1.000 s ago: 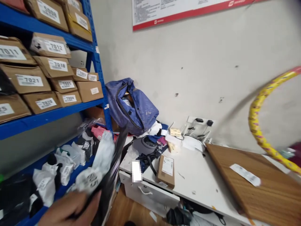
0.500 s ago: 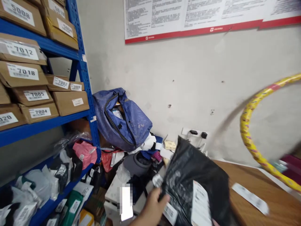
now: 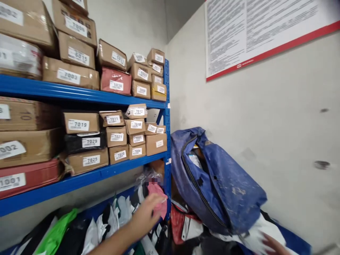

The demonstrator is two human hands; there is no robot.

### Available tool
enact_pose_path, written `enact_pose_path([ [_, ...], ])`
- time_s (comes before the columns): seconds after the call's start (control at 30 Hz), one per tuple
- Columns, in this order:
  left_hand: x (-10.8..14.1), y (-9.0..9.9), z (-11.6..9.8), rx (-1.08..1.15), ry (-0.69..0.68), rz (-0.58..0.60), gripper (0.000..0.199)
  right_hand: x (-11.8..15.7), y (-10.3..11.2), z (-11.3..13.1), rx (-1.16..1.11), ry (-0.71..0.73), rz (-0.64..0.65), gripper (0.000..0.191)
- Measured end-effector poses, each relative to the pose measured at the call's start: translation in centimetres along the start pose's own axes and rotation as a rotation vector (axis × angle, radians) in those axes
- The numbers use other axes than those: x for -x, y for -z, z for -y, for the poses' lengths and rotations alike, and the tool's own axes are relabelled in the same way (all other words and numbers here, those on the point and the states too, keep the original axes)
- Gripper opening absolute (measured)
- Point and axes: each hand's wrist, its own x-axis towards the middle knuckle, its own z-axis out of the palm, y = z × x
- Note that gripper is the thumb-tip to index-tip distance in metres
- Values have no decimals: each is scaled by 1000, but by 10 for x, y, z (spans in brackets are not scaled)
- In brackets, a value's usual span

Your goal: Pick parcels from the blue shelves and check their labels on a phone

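My left hand (image 3: 146, 214) reaches toward the lower shelf, thumb and fingers apart with nothing visible between them. Right at its fingertips stands a pink plastic parcel (image 3: 158, 200); whether they touch it I cannot tell. Beside that parcel, several grey, white and black bagged parcels (image 3: 122, 208) stand in a row along the lower shelf. My right hand (image 3: 273, 245) shows only as a blur at the bottom right edge, close to some white material (image 3: 256, 235). Its fingers are smeared by motion, and what it holds, if anything, is hidden.
A blue shelf rack (image 3: 127, 169) carries cardboard boxes with number labels, such as the box marked 7025 (image 3: 97, 168). Against the wall, right of the rack post, leans a large blue zippered bag (image 3: 225, 184). A red-edged notice board (image 3: 239, 39) hangs above it.
The view has swung left toward the shelf rack. My left hand has left the black plastic parcel, which is out of view now, and moved to the pink parcel.
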Motion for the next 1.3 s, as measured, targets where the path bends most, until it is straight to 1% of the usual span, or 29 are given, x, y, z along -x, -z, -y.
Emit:
enact_pose_path([
  [0.03,-1,26,8,-103,38,-119,43,-5,-15,18,-27,81,58,46],
  [0.07,0,52,15,-190,53,-226,43,-12,-36,39,-61,179,130,46],
  [0.1,3,75,21,-275,70,-327,42,-23,-62,65,-107,286,198,48],
  [0.17,11,115,30,-449,97,-483,41,-49,-123,123,-237,477,287,50],
  [0.23,19,146,34,-630,121,-597,40,-75,-188,183,-404,573,304,54],
  [0.3,23,170,32,-822,128,-650,40,-92,-247,234,-526,575,330,61],
  [0.37,24,190,25,-1026,108,-632,40,-100,-294,270,-557,523,302,65],
  [0.4,23,199,20,-1128,81,-603,40,-101,-312,283,-560,517,276,66],
  [0.43,22,207,14,-1226,44,-573,40,-101,-324,292,-563,503,250,66],
  [0.47,21,214,7,-1314,-1,-547,39,-100,-333,297,-568,498,216,66],
  [0.53,21,225,-4,-1447,-91,-498,39,-100,-338,300,-590,505,96,61],
  [0.57,22,229,-8,-1489,-126,-481,40,-103,-335,299,-605,509,-3,58],
  [0.6,24,233,-12,-1517,-152,-465,40,-109,-329,296,-621,507,-126,54],
  [0.67,28,240,-16,-1543,-191,-447,39,-128,-311,291,-652,479,-356,51],
  [0.7,28,245,-17,-1548,-204,-447,39,-142,-300,288,-667,453,-431,51],
  [0.73,27,249,-19,-1548,-217,-454,39,-157,-288,288,-682,433,-452,51],
  [0.8,18,259,-22,-1535,-230,-475,39,-190,-265,292,-699,402,-441,45],
  [0.83,8,264,-24,-1524,-223,-489,39,-205,-254,299,-694,396,-427,43],
  [0.87,-4,268,-27,-1508,-203,-506,40,-218,-244,309,-687,396,-413,45],
  [0.93,-36,271,-33,-1454,-127,-547,51,-235,-230,336,-625,413,-357,57],
  [0.97,-54,270,-36,-1414,-76,-568,59,-239,-225,353,-574,419,-321,65],
  [1.0,-73,268,-39,-1368,-24,-589,69,-240,-222,370,-407,391,-217,74],
  [1.07,-106,260,-41,-1282,81,-615,83,-239,-221,399,-323,385,-143,84],
  [1.1,-118,255,-41,-1249,132,-619,83,-238,-222,410,-282,380,-114,87],
  [1.13,-128,250,-41,-1227,176,-619,80,-237,-223,417,-267,379,-102,86],
  [1.2,-138,245,-40,-1220,240,-609,66,-241,-223,420,-247,365,-81,83],
  [1.23,-139,244,-40,-1233,254,-600,59,-245,-221,417,-248,354,-75,80],
  [1.3,-137,246,-41,-1271,257,-569,53,-259,-212,401,-265,321,-67,78],
])
